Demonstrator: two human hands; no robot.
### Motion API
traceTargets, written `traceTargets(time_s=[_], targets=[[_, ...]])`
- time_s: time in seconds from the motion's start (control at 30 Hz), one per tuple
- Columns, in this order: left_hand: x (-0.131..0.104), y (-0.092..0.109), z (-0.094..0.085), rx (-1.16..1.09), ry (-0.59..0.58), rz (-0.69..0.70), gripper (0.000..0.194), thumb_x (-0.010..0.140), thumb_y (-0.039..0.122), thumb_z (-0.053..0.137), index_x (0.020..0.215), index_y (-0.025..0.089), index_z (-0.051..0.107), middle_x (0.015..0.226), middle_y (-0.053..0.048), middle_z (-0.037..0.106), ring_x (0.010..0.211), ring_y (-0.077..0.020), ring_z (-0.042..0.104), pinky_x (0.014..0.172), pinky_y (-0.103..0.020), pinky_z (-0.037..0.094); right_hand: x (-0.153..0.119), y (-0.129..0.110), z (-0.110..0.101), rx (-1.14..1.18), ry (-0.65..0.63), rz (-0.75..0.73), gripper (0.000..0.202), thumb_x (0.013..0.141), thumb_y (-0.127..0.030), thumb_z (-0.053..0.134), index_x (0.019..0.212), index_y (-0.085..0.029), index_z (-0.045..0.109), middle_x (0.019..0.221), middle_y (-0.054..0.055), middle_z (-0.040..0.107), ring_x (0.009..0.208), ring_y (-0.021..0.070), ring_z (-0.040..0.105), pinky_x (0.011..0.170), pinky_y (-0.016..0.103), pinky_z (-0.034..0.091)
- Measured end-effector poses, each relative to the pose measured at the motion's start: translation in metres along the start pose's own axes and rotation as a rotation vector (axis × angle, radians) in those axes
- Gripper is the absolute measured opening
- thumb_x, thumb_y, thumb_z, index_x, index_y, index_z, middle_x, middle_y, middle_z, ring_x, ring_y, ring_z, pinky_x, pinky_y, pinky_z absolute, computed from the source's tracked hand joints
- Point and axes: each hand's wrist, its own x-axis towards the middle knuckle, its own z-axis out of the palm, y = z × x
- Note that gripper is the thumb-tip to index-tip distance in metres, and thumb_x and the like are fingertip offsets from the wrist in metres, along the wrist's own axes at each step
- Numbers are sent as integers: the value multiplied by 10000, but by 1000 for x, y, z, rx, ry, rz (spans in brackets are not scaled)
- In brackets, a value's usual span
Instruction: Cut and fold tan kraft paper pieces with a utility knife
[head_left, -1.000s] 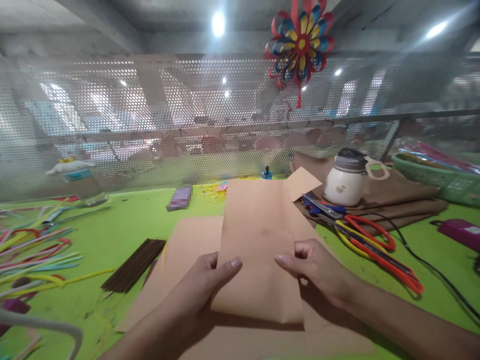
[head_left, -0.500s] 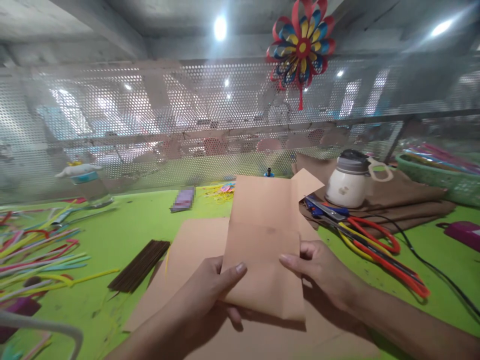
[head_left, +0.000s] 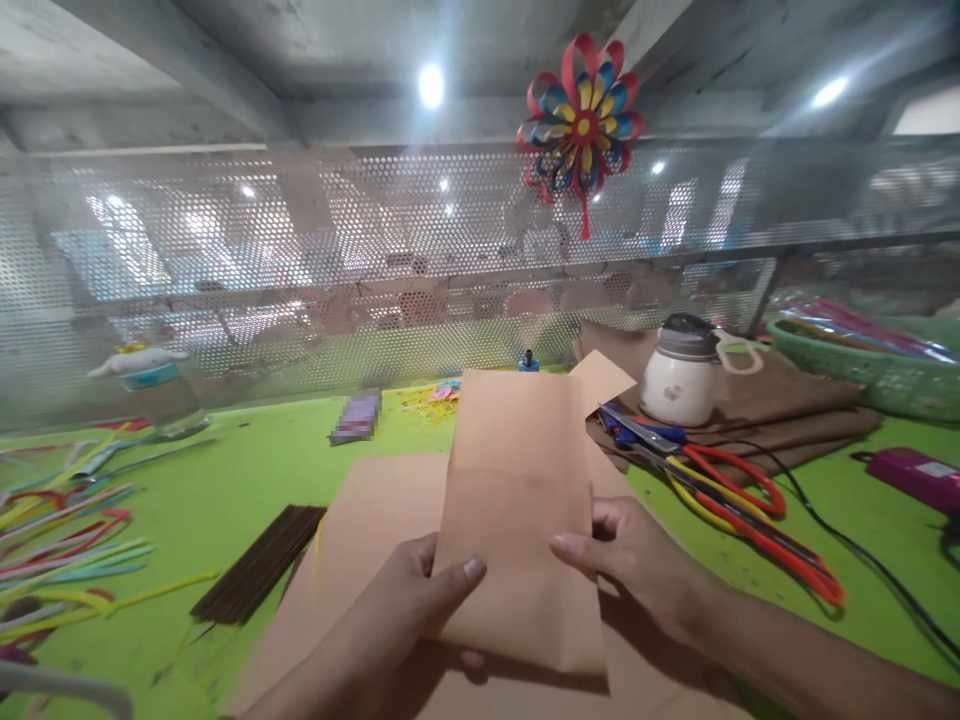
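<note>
A folded piece of brown kraft paper (head_left: 517,450) is held up in front of me, with creases across and along its right side. My left hand (head_left: 420,600) grips its lower left edge, thumb on top and fingers underneath. On the right edge, my right hand (head_left: 637,560) pinches the paper between thumb and fingers. A small paper flap (head_left: 604,380) sticks out at the upper right. Beneath lies a larger sheet of brown paper (head_left: 382,500) on the green table (head_left: 277,450).
Scissors (head_left: 739,490) with red and yellow handles lie right, near a white mug (head_left: 680,375) and brown folded cloth-like material (head_left: 817,385). A green basket (head_left: 885,370) stands beyond. Dark brown sticks (head_left: 259,565) and colourful pipe cleaners (head_left: 82,550) lie left. A paper flower (head_left: 585,128) hangs above.
The view has tilted up and turned slightly right, so the surroundings sit lower and further left. Both hands keep their hold on the folded paper, which looks much the same.
</note>
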Motion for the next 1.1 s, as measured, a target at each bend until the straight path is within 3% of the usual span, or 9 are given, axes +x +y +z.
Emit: traceTargets(time_s=[0.2, 0.33, 0.5, 0.73, 0.9, 1.1], targets=[[-1, 4, 10, -191, -69, 30, 601, 777, 262, 746, 1321, 84, 561, 1126, -223, 687, 963, -345, 675, 797, -424, 540, 1, -1, 1, -8, -22, -36, 441, 666, -416, 825, 994, -129, 762, 904, 131, 759, 839, 277, 688, 835, 435, 515], [-4, 5, 10, -221, -129, 9, 553, 839, 203, 672, 1360, 91, 523, 1207, -224, 655, 1081, -356, 635, 906, -463, 500, 0, 0, 1, 4, -6, -43, 464, 674, -398, 822, 1050, -137, 747, 934, 128, 757, 863, 278, 682, 863, 449, 499], [-6, 4, 8, -222, -70, -30, 452, 938, 307, 551, 1333, 89, 548, 1244, -230, 632, 1105, -353, 622, 883, -493, 516, 1, 1, 2, -5, -7, -50, 454, 700, -369, 806, 1095, -158, 730, 976, 114, 757, 905, 278, 678, 867, 436, 501], [3, -1, 2, -67, 5, 23, 566, 758, 346, 781, 1234, 74, 639, 1150, -228, 683, 1031, -365, 655, 914, -467, 493, 1, 4, 1, 5, 30, -34, 416, 689, -318, 810, 1058, -142, 735, 971, 119, 757, 918, 287, 679, 853, 431, 510], [3, -4, -7, 70, 10, 53, 524, 784, 342, 760, 1226, 84, 650, 1150, -216, 687, 1009, -335, 665, 936, -438, 467, 2, 8, 0, 99, 8, -16, 335, 703, -237, 800, 1015, -135, 728, 995, 125, 747, 920, 277, 678, 843, 418, 509], [3, -3, -7, 74, -15, 61, 518, 807, 336, 738, 1256, 101, 632, 1167, -213, 682, 1017, -325, 661, 919, -423, 473, 1, 8, -1, 142, 12, -6, 333, 667, -235, 824, 966, -128, 724, 975, 136, 744, 908, 279, 679, 855, 436, 501]])
